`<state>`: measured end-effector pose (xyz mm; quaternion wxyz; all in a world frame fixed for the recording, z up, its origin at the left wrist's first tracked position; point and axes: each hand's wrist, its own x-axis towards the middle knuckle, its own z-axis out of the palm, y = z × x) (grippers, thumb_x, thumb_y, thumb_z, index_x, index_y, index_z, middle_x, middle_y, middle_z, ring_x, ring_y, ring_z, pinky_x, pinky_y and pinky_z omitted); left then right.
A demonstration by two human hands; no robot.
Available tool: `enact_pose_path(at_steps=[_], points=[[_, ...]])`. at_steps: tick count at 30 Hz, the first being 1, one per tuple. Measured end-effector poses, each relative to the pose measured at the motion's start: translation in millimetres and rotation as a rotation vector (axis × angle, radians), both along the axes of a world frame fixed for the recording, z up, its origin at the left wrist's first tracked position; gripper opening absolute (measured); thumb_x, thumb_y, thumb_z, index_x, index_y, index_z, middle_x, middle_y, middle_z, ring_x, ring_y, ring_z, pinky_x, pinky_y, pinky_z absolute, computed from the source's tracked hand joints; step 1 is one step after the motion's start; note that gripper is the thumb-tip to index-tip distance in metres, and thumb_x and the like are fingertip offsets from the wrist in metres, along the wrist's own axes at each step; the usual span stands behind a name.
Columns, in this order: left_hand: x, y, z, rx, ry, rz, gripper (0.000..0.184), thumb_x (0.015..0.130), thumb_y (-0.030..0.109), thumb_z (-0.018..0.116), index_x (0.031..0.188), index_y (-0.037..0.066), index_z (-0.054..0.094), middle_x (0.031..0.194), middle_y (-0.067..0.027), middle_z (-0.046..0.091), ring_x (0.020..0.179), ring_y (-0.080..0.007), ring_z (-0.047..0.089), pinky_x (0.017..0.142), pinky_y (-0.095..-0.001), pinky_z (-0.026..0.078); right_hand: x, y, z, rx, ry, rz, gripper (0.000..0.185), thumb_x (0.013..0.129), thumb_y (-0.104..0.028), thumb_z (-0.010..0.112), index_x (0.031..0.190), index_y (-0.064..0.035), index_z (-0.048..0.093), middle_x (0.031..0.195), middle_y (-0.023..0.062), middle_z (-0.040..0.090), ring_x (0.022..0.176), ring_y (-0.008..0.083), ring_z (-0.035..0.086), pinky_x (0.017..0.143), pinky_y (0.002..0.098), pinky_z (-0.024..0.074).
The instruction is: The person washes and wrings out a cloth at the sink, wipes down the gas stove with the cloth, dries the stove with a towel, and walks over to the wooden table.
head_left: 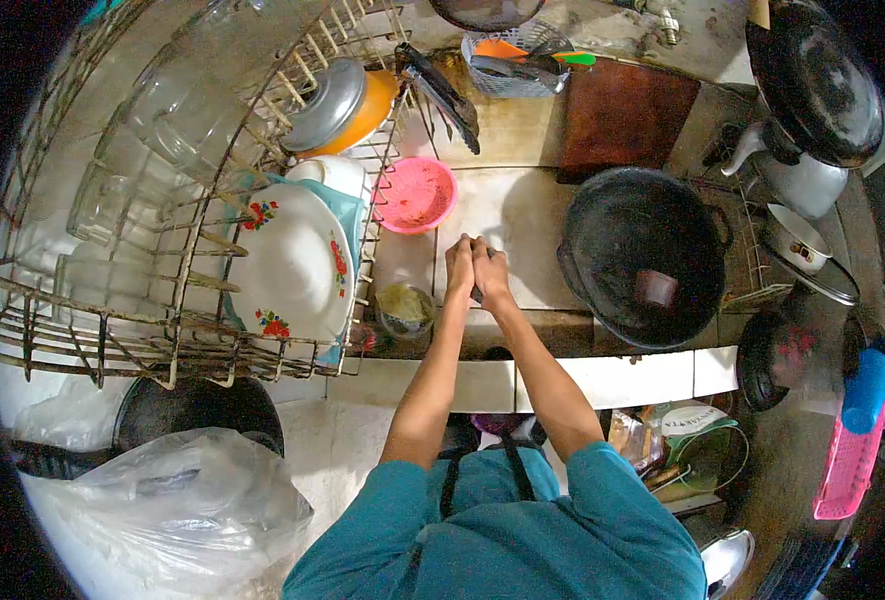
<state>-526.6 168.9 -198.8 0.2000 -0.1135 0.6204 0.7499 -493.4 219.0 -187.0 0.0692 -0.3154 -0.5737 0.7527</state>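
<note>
Near the front edge of the counter point(532, 235), a dark object point(476, 295), mostly hidden, shows just below your left hand point(459, 265) and right hand point(491, 268), pressed together; I cannot tell their grip. Beyond, leftward: a pink basket point(414, 194).

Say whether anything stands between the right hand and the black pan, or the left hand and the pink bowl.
Nothing visible does: bare tiles lie between the right hand and the black pan, and between the left hand and the pink bowl.
</note>
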Motion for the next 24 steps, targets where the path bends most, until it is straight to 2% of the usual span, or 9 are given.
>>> enact_pose_path(at_steps=[2, 5, 8, 11, 14, 17, 20, 21, 24], points=[[-0.2, 4.8, 5.0, 0.028, -0.028, 0.026, 0.04, 0.096, 0.035, 0.041, 0.075, 0.004, 0.056, 0.07, -0.0059, 0.057, 0.066, -0.0173, 0.054, 0.061, -0.0347, 0.044, 2.5, 2.4, 14.9, 0.052, -0.071, 0.013, 0.047, 0.096, -0.034, 0.038, 0.105, 0.0038, 0.064, 0.085, 0.0211, 0.066, 0.074, 0.0274, 0.064, 0.068, 0.0399, 0.0501], [-12.0, 9.5, -2.4, -0.114, -0.009, 0.035, 0.042, 0.095, 0.036, 0.043, 0.07, 0.004, 0.053, 0.067, -0.005, 0.054, 0.062, -0.016, 0.05, 0.059, -0.0356, 0.042, 4.9, 8.1, 24.2, 0.262, -0.094, 0.048, 0.05, 0.093, -0.033, 0.038, 0.096, 0.0101, 0.063, 0.09, 0.0268, 0.065, 0.082, 0.0336, 0.063, 0.078, 0.0415, 0.046], [-10.8, 14.2, 14.0, -0.203, 0.065, 0.026, 0.043, 0.095, 0.036, 0.044, 0.067, 0.004, 0.052, 0.066, -0.0053, 0.055, 0.062, -0.0156, 0.049, 0.059, -0.0358, 0.042, -4.2, 11.4, -10.2, 0.4, 0.034, -0.005, 0.051, 0.091, -0.033, 0.035, 0.099, 0.0096, 0.063, 0.093, 0.0318, 0.063, 0.088, 0.0387, 0.063, 0.082, 0.0425, 0.0444], [-13.4, 20.7, 14.0, -0.208, 0.117, 0.021, 0.044, 0.095, 0.035, 0.044, 0.065, 0.003, 0.052, 0.066, -0.0068, 0.057, 0.062, -0.0161, 0.051, 0.06, -0.0357, 0.043, -2.2, 16.6, -12.7, 0.437, 0.003, -0.004, 0.05, 0.091, -0.031, 0.034, 0.102, 0.0081, 0.063, 0.093, 0.0324, 0.063, 0.092, 0.0383, 0.062, 0.084, 0.0415, 0.0437], [-8.4, 25.2, 19.8, -0.174, 0.155, -0.003, 0.046, 0.096, 0.035, 0.044, 0.066, 0.002, 0.053, 0.067, -0.0085, 0.06, 0.063, -0.0169, 0.053, 0.062, -0.0352, 0.044, -3.3, 25.5, -26.5, 0.425, 0.019, 0.04, 0.055, 0.092, -0.041, 0.035, 0.106, 0.0049, 0.064, 0.103, 0.033, 0.06, 0.101, 0.0452, 0.057, 0.089, 0.0465, 0.0418], [-10.2, 23.0, 8.7, -0.105, 0.23, -0.078, 0.045, 0.098, 0.034, 0.043, 0.072, 0.001, 0.057, 0.071, -0.0086, 0.062, 0.067, -0.0172, 0.056, 0.068, -0.0332, 0.045, -6.2, 33.8, -38.3, 0.278, 0.106, 0.063, 0.051, 0.091, -0.042, 0.042, 0.105, 0.0011, 0.064, 0.093, 0.0254, 0.065, 0.091, 0.0376, 0.062, 0.08, 0.0422, 0.0467], [-17.2, 13.9, 9.7, -0.135, 0.407, -0.25, 0.041, 0.1, 0.032, 0.041, 0.084, 0.0, 0.061, 0.081, -0.0078, 0.064, 0.076, -0.0169, 0.057, 0.075, -0.0314, 0.045, 13.7, 51.2, -3.3, -0.362, 0.109, 0.301, 0.041, 0.09, -0.041, 0.049, 0.107, -0.0055, 0.061, 0.084, 0.0125, 0.065, 0.078, 0.0242, 0.062, 0.07, 0.0337, 0.0479], [-17.1, 10.2, 9.1, -0.16, 0.502, -0.296, 0.04, 0.1, 0.031, 0.04, 0.089, 0.0, 0.061, 0.084, -0.0075, 0.064, 0.079, -0.0166, 0.057, 0.078, -0.031, 0.045, 18.9, 62.4, -5.8, -0.457, 0.075, 0.44, 0.031, 0.084, -0.029, 0.063, 0.107, -0.0086, 0.057, 0.083, 0.0031, 0.061, 0.071, 0.0155, 0.058, 0.065, 0.0282, 0.0461], [-16.2, -8.9, 18.1, -0.188, 0.599, -0.63, 0.022, 0.097, 0.013, 0.045, 0.112, 0.001, 0.057, 0.108, -0.0079, 0.062, 0.102, -0.0168, 0.056, 0.093, -0.0312, 0.041, 40.1, 79.5, -3.4, -0.335, 0.145, 0.577, 0.036, 0.076, -0.014, 0.071, 0.108, -0.0043, 0.057, 0.091, 0.0033, 0.063, 0.078, 0.0139, 0.059, 0.069, 0.0273, 0.0484]])
